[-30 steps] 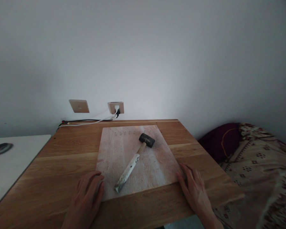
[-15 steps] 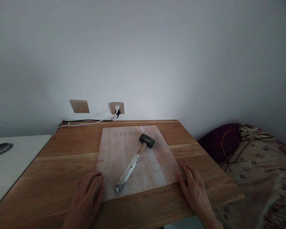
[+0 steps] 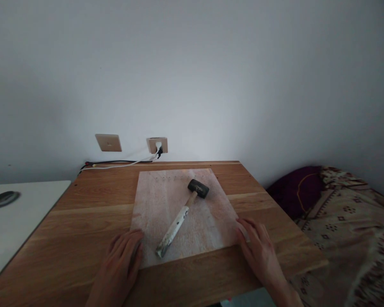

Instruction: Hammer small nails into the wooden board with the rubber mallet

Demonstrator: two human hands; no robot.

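Observation:
A flat, pinkish-grey, stone-patterned board (image 3: 195, 230) lies on the wooden table. Resting diagonally across it is a mallet (image 3: 179, 219), its black head toward the far right and its paint-stained white handle toward the near left. My left hand (image 3: 120, 260) holds the board's near left edge, thumb and fingers curled at the side. At the near right corner, my right hand (image 3: 256, 245) grips the other edge, with a pale sliver showing between thumb and fingers. Neither hand touches the mallet. The undersides of the fingers are hidden.
The wooden table (image 3: 92, 221) meets a white wall with a socket (image 3: 158, 145) and plugged-in cables (image 3: 121, 164). On the left stands a white surface (image 3: 35, 221) with a dark round object (image 3: 4, 198). Patterned bedding (image 3: 342, 221) and a purple cushion (image 3: 294, 187) lie right.
My right hand's fingers have drawn in around the board's right edge. My left hand has edged slightly right against the left side. The mallet stays in place on the board.

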